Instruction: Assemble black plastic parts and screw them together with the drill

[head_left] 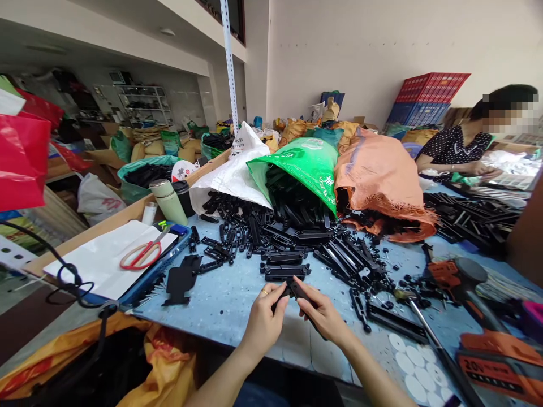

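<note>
My left hand [263,321] pinches the end of a small black plastic piece near the front edge of the blue table [220,328]. Opposite it, my right hand [324,314] grips a long black plastic bar [300,293], whose lower end shows beneath my fingers. The two parts meet between my fingertips; whether they are joined I cannot tell. Just beyond my hands lie several assembled black arms [285,272] in a stack. Left of them rests a flat black bracket [183,280]. A heap of loose black parts [292,234] spreads behind.
White, green [303,164] and orange sacks [382,175] spill black parts. An orange cordless drill [487,339], a hammer [441,350] and white discs [413,362] lie right. Scissors [142,254] lie on paper, left, near a green bottle [168,200]. Another person [456,150] works far right.
</note>
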Tool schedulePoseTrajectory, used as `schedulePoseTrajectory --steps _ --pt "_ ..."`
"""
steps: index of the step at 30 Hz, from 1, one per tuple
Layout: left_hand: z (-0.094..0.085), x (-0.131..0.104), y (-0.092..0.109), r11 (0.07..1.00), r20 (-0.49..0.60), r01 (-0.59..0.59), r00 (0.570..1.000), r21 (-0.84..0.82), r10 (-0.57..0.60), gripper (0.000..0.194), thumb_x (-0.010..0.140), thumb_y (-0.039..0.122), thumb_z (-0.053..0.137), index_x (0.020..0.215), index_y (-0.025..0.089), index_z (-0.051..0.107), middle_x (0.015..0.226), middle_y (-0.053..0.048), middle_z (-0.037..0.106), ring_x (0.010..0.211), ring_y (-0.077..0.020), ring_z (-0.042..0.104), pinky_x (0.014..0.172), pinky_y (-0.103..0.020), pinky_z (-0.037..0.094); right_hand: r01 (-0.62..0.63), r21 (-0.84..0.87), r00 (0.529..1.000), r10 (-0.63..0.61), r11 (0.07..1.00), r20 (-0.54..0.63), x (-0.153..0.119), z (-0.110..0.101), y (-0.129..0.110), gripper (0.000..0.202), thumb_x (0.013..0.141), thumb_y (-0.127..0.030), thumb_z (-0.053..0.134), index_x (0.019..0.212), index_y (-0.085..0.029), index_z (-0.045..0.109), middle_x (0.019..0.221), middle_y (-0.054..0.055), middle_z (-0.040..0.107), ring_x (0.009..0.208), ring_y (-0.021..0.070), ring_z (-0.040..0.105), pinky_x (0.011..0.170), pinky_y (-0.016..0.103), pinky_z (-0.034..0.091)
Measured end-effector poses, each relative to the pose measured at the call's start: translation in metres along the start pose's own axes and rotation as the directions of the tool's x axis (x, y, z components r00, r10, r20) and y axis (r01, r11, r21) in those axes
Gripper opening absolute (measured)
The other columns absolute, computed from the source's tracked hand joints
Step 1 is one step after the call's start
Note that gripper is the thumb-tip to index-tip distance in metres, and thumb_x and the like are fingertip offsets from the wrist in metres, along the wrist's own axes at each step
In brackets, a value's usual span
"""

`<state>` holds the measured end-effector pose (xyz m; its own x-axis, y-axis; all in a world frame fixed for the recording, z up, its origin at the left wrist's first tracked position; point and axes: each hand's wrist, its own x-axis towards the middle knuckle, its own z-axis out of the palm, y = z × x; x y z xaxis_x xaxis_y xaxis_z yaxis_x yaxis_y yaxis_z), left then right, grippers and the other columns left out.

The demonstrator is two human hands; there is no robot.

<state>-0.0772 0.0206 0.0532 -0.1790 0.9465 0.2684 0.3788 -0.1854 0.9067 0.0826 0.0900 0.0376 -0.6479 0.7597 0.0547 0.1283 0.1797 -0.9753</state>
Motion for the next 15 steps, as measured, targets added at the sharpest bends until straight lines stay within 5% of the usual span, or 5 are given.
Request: schedulePoseTrajectory --steps 3,7,12,15 --pt "0.007 -0.002 0.003 0.999 -0.07 -0.041 0.997 0.014 0.042 0.033 0.089 0.026 0.043 0.117 0.018 0.058 0.099 -0.009 0.056 0.093 -0.0185 0.055 0.083 -0.033 0.046 0.09 -0.106 0.996 -0.089 0.99 0.02 -0.002 0.003 -0.002 0.048 0.088 -0.04 0.047 0.134 -0.03 0.04 0.1 0.005 0.053 0.065 0.01 0.051 0.058 0.025 0.05" --pt "0.02 -0.006 0.005 0.999 -0.292 -0.04 0.956 -0.028 0.03 0.035 0.091 0.025 0.038 0.121 0.018 0.053 0.104 -0.01 0.053 0.092 -0.0171 0.056 0.078 -0.029 0.047 0.146 -0.053 0.979 -0.152 0.988 -0.138 -0.007 0.025 -0.002 0.046 0.091 -0.037 0.041 0.137 -0.032 0.034 0.116 0.007 0.049 0.069 0.0105 0.052 0.058 0.024 0.05" --pt "0.015 0.001 0.0 0.989 -0.178 -0.148 0.973 -0.001 0.146 0.032 0.09 0.026 0.04 0.116 0.02 0.057 0.101 -0.009 0.056 0.096 -0.0182 0.055 0.084 -0.032 0.046 0.157 -0.111 0.974 -0.173 0.981 -0.149 -0.009 0.03 0.003 0.048 0.09 -0.038 0.043 0.137 -0.031 0.034 0.108 0.006 0.054 0.07 0.0118 0.053 0.062 0.026 0.051" --pt "0.02 0.001 -0.007 0.998 -0.211 0.002 0.977 -0.063 -0.016 0.033 0.089 0.033 0.041 0.115 0.02 0.057 0.105 -0.01 0.055 0.09 -0.0185 0.058 0.078 -0.033 0.05 0.084 -0.162 0.993 -0.097 0.983 -0.074 -0.003 0.02 0.002 0.049 0.091 -0.042 0.038 0.138 -0.029 0.032 0.108 0.007 0.056 0.065 0.0107 0.054 0.064 0.027 0.051"
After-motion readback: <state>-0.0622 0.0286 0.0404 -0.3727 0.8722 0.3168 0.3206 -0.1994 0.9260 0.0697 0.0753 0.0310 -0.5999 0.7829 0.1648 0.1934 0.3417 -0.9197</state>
